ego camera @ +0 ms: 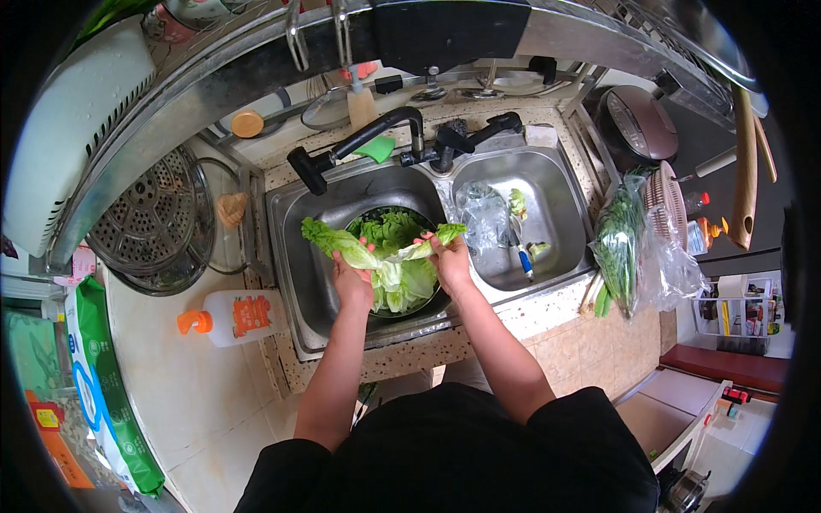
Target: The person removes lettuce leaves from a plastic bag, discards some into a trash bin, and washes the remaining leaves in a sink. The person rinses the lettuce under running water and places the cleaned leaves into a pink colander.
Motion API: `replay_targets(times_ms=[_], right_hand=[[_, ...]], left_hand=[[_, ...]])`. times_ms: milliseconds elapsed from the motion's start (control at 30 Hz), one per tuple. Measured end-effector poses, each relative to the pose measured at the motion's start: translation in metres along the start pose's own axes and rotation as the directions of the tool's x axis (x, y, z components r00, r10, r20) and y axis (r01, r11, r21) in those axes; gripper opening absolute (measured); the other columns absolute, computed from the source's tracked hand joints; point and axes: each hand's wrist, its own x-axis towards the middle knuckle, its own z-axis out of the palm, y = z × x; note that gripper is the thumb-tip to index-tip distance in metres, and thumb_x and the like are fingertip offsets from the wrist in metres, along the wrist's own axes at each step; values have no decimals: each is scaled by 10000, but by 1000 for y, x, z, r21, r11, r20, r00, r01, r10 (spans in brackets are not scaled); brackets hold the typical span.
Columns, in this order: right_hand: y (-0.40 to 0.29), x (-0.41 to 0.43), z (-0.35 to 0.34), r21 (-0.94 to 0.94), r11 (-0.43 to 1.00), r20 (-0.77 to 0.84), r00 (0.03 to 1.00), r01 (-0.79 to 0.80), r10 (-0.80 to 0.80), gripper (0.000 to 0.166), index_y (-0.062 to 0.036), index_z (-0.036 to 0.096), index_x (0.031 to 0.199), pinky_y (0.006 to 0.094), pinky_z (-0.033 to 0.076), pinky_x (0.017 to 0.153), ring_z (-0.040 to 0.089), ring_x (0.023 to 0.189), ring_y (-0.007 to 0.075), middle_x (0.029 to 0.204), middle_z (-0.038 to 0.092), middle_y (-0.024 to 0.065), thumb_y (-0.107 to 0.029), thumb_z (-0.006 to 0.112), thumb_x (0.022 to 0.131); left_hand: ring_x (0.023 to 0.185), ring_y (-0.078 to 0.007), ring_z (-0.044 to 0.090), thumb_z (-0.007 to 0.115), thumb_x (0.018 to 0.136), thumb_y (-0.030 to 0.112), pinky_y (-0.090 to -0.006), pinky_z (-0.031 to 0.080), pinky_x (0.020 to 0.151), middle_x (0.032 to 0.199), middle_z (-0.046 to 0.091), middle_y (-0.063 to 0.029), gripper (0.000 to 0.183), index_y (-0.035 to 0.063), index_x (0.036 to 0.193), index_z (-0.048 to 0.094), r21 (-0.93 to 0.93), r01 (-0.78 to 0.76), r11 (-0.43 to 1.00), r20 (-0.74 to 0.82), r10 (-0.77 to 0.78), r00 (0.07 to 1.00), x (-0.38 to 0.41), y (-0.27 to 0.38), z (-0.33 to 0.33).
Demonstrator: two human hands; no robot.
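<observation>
My left hand (pixel 354 280) grips a leafy piece of green lettuce (pixel 335 242) over the left sink basin (pixel 298 282). In my right hand (pixel 450 260) is another lettuce leaf (pixel 452 232); the two pieces meet or overlap between my hands. Below them, a round pot or bowl (pixel 391 315) full of lettuce leaves (pixel 403 282) stands in that basin. The right basin (pixel 555 218) holds a crumpled clear plastic bag (pixel 482 218), a knife or peeler with a blue and white handle (pixel 524 261) and lettuce scraps (pixel 517 202).
A black faucet (pixel 359 138) arches behind the basins. A pump bottle (pixel 240 317) and steamer racks (pixel 151 205) lie left. Bagged green onions (pixel 619 240) rest right of the sink, near a rice cooker (pixel 640 125). A metal shelf (pixel 224 80) crosses above.
</observation>
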Motion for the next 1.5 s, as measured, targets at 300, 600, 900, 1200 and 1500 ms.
replay_targets(times_ms=[300,600,900,1200,1500], right_hand=[[7,3,22,-505,850,388,919,146,72,326,-2,558,1116,263,464,814,587,892,168,1119,551,117,-255,570,909],[7,-6,27,-128,986,163,979,-105,125,266,-40,506,1137,347,520,761,568,845,139,1007,543,48,-194,539,923],[18,-11,39,5,986,105,981,-165,163,155,-100,550,986,320,497,727,592,897,128,948,602,16,-195,618,883],[31,1,18,-203,972,-62,989,119,-134,176,-1,487,1012,291,557,579,629,765,187,938,592,99,-90,581,894],[20,-14,20,-592,744,573,811,311,117,857,29,267,1390,352,406,947,496,1141,286,1255,501,193,-416,693,795]], left_hand=[[1049,-147,531,403,988,285,-291,427,903,1150,557,-69,366,25,1241,455,434,-31,900,174,-50,983,-3,-21,-2],[932,-130,575,511,949,195,-266,475,812,1068,595,-46,260,47,1162,526,52,-62,997,126,55,990,3,-15,-9],[940,-154,588,558,922,219,-295,493,810,1054,608,-61,264,37,1112,542,29,-19,999,-65,20,998,5,-23,-6],[906,-191,585,472,949,328,-376,490,781,1063,603,-21,275,125,1122,542,-251,22,968,-177,-68,982,21,-8,-25],[938,-229,564,402,955,428,-396,468,806,1075,595,-52,396,108,1157,516,-115,209,971,71,-202,977,7,2,-4]])
